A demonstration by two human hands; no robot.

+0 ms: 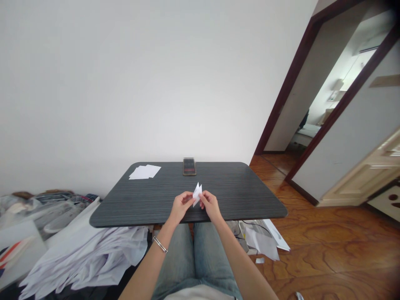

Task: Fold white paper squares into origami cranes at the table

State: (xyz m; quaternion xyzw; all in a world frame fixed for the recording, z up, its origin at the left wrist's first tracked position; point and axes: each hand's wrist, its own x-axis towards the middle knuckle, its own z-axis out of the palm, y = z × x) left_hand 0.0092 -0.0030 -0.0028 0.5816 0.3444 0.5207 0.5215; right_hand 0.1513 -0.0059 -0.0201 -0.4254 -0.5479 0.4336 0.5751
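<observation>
Holding folded paper (196, 194) in both hands (181, 205) (210, 204)

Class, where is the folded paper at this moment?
In the head view, the folded paper is held between the left hand and the right hand, midway across the table, nearer than the white sheets and to their right.

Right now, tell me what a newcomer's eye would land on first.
Probably the small folded white paper, pinched in the left hand and right hand above the dark table. Next, perhaps, the white sheets toward the table's far left corner and the phone-like device near the middle of its far edge.
</observation>
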